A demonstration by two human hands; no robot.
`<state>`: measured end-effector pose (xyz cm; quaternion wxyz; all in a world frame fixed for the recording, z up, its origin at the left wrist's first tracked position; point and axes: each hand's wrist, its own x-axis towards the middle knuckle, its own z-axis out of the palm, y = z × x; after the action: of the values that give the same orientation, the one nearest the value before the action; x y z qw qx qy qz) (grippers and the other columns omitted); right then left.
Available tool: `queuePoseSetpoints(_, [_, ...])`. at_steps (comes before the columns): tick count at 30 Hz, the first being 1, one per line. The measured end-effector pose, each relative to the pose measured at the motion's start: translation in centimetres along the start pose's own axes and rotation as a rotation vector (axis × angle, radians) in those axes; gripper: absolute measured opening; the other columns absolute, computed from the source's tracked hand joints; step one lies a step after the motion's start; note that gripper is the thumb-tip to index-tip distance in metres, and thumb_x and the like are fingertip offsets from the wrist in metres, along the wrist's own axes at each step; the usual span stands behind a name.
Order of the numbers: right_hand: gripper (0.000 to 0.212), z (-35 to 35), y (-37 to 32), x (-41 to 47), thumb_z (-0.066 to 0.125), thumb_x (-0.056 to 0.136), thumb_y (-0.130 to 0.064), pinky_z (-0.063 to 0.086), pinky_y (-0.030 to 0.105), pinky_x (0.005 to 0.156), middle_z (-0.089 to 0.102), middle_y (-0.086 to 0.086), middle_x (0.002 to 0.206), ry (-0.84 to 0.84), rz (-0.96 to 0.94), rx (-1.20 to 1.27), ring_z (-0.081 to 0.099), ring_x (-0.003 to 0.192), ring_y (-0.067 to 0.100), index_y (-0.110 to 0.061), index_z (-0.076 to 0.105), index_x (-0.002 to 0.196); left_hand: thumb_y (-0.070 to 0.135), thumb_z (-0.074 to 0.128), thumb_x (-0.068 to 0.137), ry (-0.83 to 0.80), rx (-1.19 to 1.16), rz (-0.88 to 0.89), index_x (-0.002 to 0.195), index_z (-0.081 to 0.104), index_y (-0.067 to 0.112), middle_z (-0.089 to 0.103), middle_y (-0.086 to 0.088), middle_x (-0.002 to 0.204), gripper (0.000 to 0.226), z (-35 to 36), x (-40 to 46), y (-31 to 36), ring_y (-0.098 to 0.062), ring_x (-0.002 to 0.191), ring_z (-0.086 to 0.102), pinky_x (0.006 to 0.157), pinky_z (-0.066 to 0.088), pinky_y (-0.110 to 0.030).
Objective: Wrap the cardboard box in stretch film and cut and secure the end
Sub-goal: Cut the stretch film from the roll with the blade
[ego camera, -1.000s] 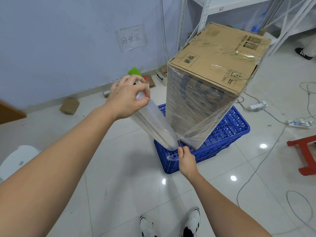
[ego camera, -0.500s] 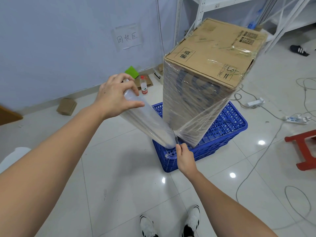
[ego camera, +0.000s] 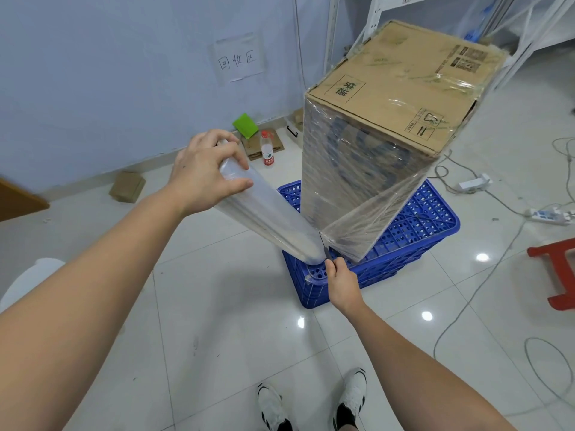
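- Near the middle of the view, the left hand wraps around the upper end of the film roll, fingers curled over the top and the thumb pressed along the side facing the camera, so the roll is clamped in the grip.
- From that grip the roll slants down and to the right, its lower end just above the near corner of the blue crate.
- Lower and to the right, the right hand is closed in a fist around the handle of a thin dark cutter, whose blade points up out of the fist.
- Its tip meets the stretch film right beside the roll's lower end, where the sheet leaves the roll.
- That sheet runs taut from the blade up and to the right, onto the lower part of the cardboard box.
- Standing tall on the crate, the box has its sides already covered in film; its brown top is partly bare.
- It lies beyond both hands, to the right of the left hand and above the right one; neither hand touches the cardboard.
- Two white shoes show at the bottom edge on the glossy tiled floor.
- Behind the left hand, a plastic bottle stands near the wall.
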<state>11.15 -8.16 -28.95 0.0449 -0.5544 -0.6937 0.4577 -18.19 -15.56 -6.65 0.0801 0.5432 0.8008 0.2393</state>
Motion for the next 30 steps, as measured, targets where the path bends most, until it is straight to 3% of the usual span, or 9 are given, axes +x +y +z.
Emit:
queuePoseSetpoints(4, [0.035, -0.2, 1.1, -0.7, 0.033, 0.106, -0.041, 0.034, 0.034, 0.053, 0.053, 0.006, 0.071, -0.007, 0.023, -0.007, 0.045, 0.059, 0.019, -0.011, 0.043, 0.09, 0.047, 0.083, 0.079, -0.012, 0.01, 0.01, 0.09, 0.06, 0.047, 0.049, 0.018, 0.134, 0.025, 0.1, 0.1, 0.2, -0.018, 0.134, 0.039, 0.109, 0.035, -0.055])
queuePoseSetpoints(8, [0.037, -0.1, 0.4, -0.3, 0.033, 0.106, -0.04, 0.039, 0.037, 0.058, 0.055, 0.008, 0.076, 0.012, 0.044, 0.042, 0.048, 0.063, 0.021, -0.01, 0.045, 0.09, 0.058, 0.073, 0.072, -0.007, -0.001, 0.017, 0.09, 0.059, 0.049, 0.049, 0.019, 0.132, 0.024, 0.1, 0.2, 0.1, -0.017, 0.132, 0.04, 0.109, 0.036, -0.056])
queuePoseSetpoints(11, [0.038, -0.5, -1.5, 0.6, 0.033, 0.108, -0.035, 0.044, 0.021, 0.053, 0.053, 0.01, 0.08, 0.026, 0.036, 0.108, 0.05, 0.066, 0.021, -0.003, 0.047, 0.094, 0.059, 0.071, 0.071, -0.003, -0.012, 0.012, 0.085, 0.058, 0.053, 0.048, 0.023, 0.13, 0.02, 0.1, 0.1, 0.0, -0.014, 0.131, 0.039, 0.109, 0.036, -0.054])
queuePoseSetpoints(14, [0.04, -0.4, -1.9, 1.6, 0.032, 0.107, -0.038, 0.043, 0.033, 0.059, 0.055, 0.01, 0.081, 0.024, 0.038, 0.094, 0.05, 0.069, 0.022, -0.003, 0.049, 0.096, 0.054, 0.075, 0.074, -0.001, -0.011, 0.021, 0.086, 0.058, 0.051, 0.048, 0.022, 0.131, 0.021, 0.2, -0.1, -0.1, -0.014, 0.131, 0.039, 0.109, 0.036, -0.054])
queuePoseSetpoints(18, [0.036, 0.2, -0.1, 1.0, 0.032, 0.107, -0.041, 0.034, 0.036, 0.057, 0.055, 0.009, 0.079, 0.013, 0.05, 0.047, 0.049, 0.066, 0.021, -0.01, 0.045, 0.093, 0.058, 0.07, 0.071, 0.01, -0.014, 0.013, 0.093, 0.06, 0.046, 0.049, 0.023, 0.131, 0.027, 0.2, -0.1, -0.2, -0.013, 0.131, 0.039, 0.11, 0.036, -0.053])
queuePoseSetpoints(24, [0.036, -0.3, 2.9, 0.0, 0.03, 0.107, -0.042, 0.034, 0.035, 0.053, 0.054, 0.01, 0.074, 0.028, 0.088, 0.02, 0.048, 0.061, 0.022, -0.011, 0.043, 0.092, 0.06, 0.069, 0.07, -0.001, -0.01, 0.025, 0.094, 0.06, 0.046, 0.048, 0.023, 0.13, 0.029, 0.4, 0.2, -0.2, -0.014, 0.131, 0.039, 0.109, 0.036, -0.053])
queuePoseSetpoints(30, [0.039, -0.1, 0.2, 1.2, 0.031, 0.107, -0.042, 0.035, 0.035, 0.058, 0.056, 0.009, 0.081, 0.053, 0.017, 0.052, 0.05, 0.068, 0.02, -0.01, 0.046, 0.091, 0.05, 0.08, 0.077, -0.005, 0.004, 0.017, 0.091, 0.062, 0.045, 0.049, 0.02, 0.133, 0.024, 0.3, 0.2, 0.4, -0.017, 0.132, 0.038, 0.108, 0.036, -0.054])
